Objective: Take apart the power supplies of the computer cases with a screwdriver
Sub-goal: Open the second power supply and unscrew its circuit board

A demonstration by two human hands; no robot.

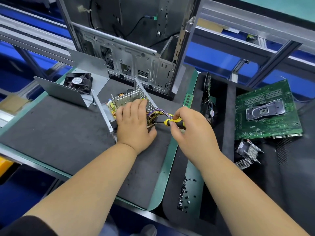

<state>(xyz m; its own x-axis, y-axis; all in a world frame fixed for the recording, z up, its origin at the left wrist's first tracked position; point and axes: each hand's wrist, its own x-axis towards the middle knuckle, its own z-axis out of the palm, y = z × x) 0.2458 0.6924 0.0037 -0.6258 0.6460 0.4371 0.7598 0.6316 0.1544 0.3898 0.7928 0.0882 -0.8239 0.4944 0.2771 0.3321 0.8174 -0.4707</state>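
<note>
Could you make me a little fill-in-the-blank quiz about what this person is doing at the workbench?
1. The right hand holds a ____ with a yellow and black handle.
2. The left hand rests flat on the opened ____.
3. The green motherboard lies to the ____ of the hands.
4. The upright computer case stands ____ the power supply.

Missing words: screwdriver; power supply; right; behind

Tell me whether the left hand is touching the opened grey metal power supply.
Touching. The head view shows the left hand lying palm-down on the opened grey metal power supply, covering its board with no gap.
</note>
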